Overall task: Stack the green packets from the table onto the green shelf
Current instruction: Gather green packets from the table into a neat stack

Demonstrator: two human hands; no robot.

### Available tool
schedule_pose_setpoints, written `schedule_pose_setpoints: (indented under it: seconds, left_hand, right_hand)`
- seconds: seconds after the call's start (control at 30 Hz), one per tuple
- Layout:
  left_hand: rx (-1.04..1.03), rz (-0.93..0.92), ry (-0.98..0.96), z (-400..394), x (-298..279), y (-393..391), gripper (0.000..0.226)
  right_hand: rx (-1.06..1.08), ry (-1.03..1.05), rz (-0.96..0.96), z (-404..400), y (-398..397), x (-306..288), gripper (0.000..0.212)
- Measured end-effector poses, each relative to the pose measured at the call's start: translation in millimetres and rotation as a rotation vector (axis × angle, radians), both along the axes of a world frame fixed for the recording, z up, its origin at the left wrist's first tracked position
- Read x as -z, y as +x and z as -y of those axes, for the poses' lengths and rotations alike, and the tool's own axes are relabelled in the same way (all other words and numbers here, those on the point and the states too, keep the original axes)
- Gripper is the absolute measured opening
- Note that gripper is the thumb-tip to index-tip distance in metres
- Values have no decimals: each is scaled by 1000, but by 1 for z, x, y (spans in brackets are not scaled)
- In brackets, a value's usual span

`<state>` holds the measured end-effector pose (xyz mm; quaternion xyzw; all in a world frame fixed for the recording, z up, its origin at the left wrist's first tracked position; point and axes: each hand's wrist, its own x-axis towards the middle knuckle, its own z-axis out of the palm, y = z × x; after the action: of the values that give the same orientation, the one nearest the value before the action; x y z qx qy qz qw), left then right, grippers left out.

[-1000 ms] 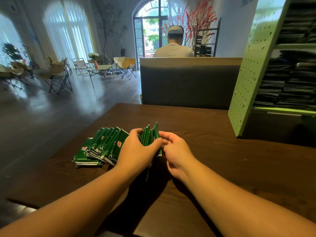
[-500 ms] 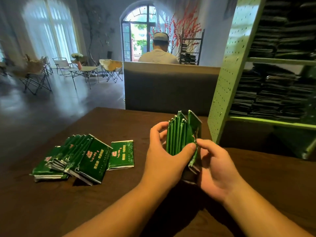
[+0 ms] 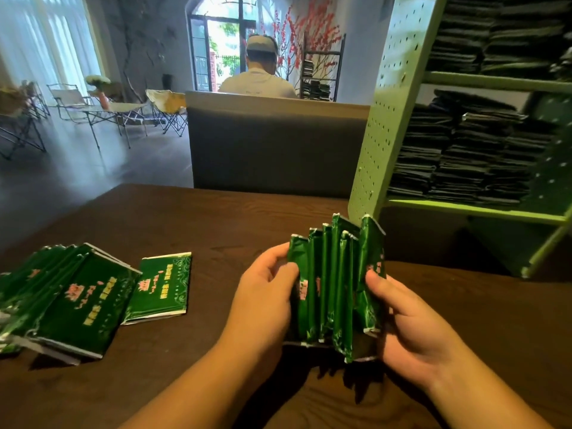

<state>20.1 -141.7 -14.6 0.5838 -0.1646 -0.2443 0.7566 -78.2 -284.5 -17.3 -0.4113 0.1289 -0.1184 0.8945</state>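
Between my two hands, above the dark table, stands a bundle of green packets on edge, my left hand clasping one side and my right hand the other, fingers curled around it. Left of the bundle a loose packet lies flat beside a slumped pile. Beyond the bundle, to its right, rises the green shelf, holding dark stacks.

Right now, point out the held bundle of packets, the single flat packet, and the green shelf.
held bundle of packets (image 3: 335,283), head view, middle fold.
single flat packet (image 3: 161,289), head view, printed face.
green shelf (image 3: 390,119), head view, perforated side panel.
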Motion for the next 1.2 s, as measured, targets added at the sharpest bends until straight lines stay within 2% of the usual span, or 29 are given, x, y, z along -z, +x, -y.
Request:
schedule_pose_setpoints:
  seconds: [0.2,0.33,0.43,0.53,0.67,0.73,0.83,0.9,0.97,1.13,1.2]
  left_hand:
    - [94,-198,-105,-6,1,14,35]
    - [64,-345,-184,-6,3,24,36]
    - [44,-418,-226,-8,1,27,38]
    - [12,-437,-212,-7,3,23,32]
    - [126,-302,-134,2,0,2,22]
    - [172,-297,-139,3,-3,-4,11]
    - [197,-402,-249,-2,0,5,43]
    - [260,-402,-266,-6,0,8,34]
    - [294,-373,-244,-5,4,8,37]
    - [237,-406,-265,-3,4,13,29]
    - [248,-398,-280,-4,5,15,35]
  right_hand:
    - [-28,53,60,7,-3,-1,85]
    - [-27,110,19,10,1,4,94]
    - [-83,150,41,10,1,4,89]
    - [-113,197,84,9,2,5,85]
    - [-213,185,78,-2,4,11,82]
    - [-214,159,58,-6,6,13,80]
    - [-161,128,59,-1,7,11,81]
    - [-100,102,28,5,7,10,84]
    - [-90,113,42,7,7,8,84]
    - [-13,136,81,10,4,6,92]
    - [-17,131,86,10,3,7,91]
